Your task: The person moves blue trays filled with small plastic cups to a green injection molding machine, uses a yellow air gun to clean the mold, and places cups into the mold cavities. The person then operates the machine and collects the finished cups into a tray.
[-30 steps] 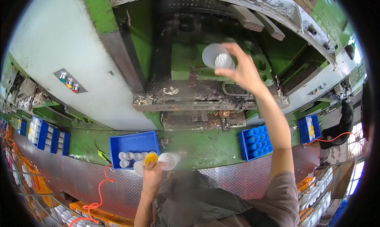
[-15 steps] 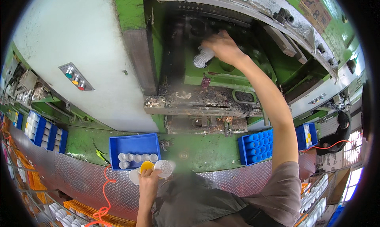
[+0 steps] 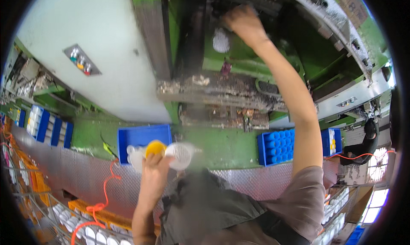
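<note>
My left hand [image 3: 154,170] is closed around a yellow cup-shaped piece [image 3: 155,148] and white cup-shaped pieces, above the front of a blue bin [image 3: 145,131]. One white piece [image 3: 180,155] with a dotted round face sticks out on the right, another [image 3: 136,160] on the left. My right hand [image 3: 244,25] reaches far into the green machine [image 3: 256,59], its fingers smeared by motion. Just below these fingers is a white textured piece [image 3: 221,40]. Whether the hand touches it cannot be made out.
A blue bin of blue cups [image 3: 279,147] stands right of centre, with another bin [image 3: 332,141] beyond it. An orange hose [image 3: 112,187] winds along the left. Racks of white pieces [image 3: 70,217] flank me. Another person [image 3: 363,144] is at the far right.
The view has shifted, so the machine and bins sit higher. My right hand has moved slightly deeper into the machine, away from the white piece. My left hand still holds its pieces.
</note>
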`<state>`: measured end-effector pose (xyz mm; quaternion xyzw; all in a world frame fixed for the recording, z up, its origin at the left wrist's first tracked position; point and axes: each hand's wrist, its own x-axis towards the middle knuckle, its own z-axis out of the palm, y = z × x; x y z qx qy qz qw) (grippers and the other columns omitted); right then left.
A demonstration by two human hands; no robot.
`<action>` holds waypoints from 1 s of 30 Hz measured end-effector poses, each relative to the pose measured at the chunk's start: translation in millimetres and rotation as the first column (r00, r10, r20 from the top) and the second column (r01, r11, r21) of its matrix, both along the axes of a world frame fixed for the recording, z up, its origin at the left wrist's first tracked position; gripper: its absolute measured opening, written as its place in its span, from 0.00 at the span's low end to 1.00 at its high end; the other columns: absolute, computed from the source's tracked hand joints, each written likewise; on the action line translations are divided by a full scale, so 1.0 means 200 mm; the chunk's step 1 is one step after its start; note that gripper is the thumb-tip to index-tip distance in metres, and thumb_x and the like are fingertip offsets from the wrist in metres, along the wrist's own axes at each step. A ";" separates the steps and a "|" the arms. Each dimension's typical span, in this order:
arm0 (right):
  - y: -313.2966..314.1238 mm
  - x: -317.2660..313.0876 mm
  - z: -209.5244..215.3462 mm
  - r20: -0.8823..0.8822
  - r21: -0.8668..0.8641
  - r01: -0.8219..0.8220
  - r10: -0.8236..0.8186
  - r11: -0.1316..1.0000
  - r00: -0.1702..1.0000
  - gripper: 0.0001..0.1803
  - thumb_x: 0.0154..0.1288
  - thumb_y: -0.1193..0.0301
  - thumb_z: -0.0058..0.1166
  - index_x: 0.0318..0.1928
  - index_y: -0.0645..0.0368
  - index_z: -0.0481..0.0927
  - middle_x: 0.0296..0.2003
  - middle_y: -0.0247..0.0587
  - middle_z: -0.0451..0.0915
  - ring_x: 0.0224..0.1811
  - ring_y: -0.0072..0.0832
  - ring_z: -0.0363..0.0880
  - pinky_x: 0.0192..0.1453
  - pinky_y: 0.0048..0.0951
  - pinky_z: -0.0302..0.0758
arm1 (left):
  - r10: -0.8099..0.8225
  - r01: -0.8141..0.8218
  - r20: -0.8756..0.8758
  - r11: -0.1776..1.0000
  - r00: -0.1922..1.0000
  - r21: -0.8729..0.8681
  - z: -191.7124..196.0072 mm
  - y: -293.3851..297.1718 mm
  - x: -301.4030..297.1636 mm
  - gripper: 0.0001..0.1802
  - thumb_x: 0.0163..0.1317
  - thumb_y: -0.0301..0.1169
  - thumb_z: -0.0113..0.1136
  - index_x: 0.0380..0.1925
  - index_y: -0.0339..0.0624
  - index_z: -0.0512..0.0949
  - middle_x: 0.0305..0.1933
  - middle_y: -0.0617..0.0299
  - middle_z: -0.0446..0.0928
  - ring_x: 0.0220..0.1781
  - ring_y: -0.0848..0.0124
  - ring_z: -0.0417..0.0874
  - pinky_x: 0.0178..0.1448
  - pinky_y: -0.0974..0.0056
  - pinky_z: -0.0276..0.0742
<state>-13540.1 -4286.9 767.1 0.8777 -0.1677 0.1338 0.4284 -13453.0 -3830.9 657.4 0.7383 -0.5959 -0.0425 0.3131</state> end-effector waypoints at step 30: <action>1.66 -0.92 -0.89 0.254 0.748 -0.296 -0.155 -0.594 0.955 0.43 0.52 0.70 0.71 0.69 0.56 0.67 0.67 0.47 0.71 0.70 0.40 0.69 0.73 0.42 0.66 | -0.307 0.341 -0.170 0.911 0.937 0.233 0.13 0.15 -0.31 0.38 0.58 0.28 0.66 0.69 0.39 0.64 0.42 0.52 0.79 0.44 0.52 0.79 0.52 0.49 0.73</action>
